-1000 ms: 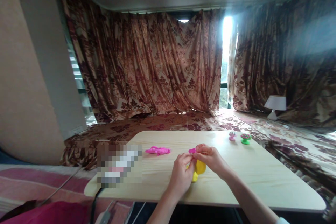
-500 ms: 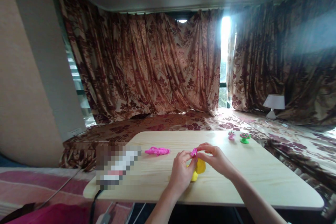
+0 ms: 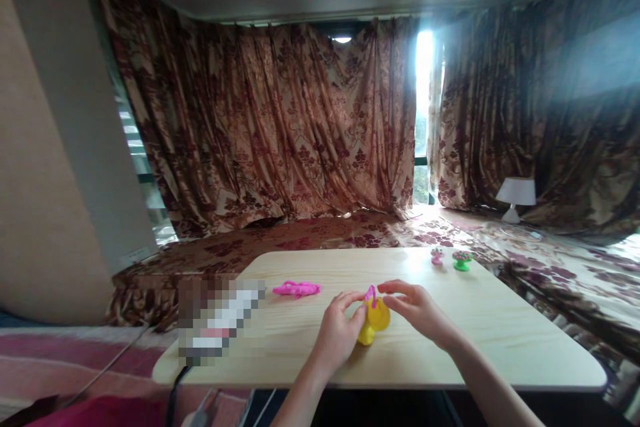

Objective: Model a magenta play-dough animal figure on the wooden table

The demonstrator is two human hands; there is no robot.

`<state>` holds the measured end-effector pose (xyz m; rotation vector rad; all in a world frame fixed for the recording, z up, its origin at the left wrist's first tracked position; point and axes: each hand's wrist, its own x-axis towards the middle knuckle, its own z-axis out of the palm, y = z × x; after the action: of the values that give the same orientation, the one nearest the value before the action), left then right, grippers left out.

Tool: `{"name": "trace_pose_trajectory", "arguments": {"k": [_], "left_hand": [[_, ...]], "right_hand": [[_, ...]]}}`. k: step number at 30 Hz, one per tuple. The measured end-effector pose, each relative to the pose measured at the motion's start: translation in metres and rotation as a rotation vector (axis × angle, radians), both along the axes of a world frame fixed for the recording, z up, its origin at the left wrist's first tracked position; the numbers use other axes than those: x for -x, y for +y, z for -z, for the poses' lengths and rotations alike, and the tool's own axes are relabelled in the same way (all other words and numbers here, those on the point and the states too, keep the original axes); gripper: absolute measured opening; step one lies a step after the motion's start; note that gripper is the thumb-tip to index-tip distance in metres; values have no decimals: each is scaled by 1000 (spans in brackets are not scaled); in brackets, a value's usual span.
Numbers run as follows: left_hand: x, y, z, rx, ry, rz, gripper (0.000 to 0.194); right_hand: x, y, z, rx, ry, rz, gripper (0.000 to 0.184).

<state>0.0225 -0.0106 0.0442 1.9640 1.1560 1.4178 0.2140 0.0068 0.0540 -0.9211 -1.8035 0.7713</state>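
My left hand is closed on the left edge of a yellow clay mushroom, which is tilted with its round cap facing right and its stem low by the palm. Along the cap's upper edge lies a thin pink clay strip, close to my left fingertips. On the other side, my right hand is open, its thumb and fingers apart beside the cap, nothing in them. A lump of pink clay rests on the wooden table, left of my hands.
Two small dotted mushroom figures stand near the far right edge: one pink, one green. A blurred white-and-grey object with a black cord lies on the left side. A white lamp stands beyond the table.
My right fingers have parted from the pink strip and moved slightly right. The strip now hangs over the yellow cap, which has turned more toward me.
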Motion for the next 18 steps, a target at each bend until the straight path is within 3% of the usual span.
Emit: {"name": "trace_pose_trajectory", "arguments": {"k": [5,11,15,18], "left_hand": [[17,-5,12,34,8,-67,22],[20,-8,16,59,-3,-43,23],[19,-6,19,94,-35,-30,29],[19,-8,23,122,-51,-21,44]], "right_hand": [[5,-10,4,-52,-73,6,31],[21,-21,-10,-186,-143,4,40],[29,-23,-15,-188,-165,-1,33],[33,-19,-10,-141,-117,26,28]]}}
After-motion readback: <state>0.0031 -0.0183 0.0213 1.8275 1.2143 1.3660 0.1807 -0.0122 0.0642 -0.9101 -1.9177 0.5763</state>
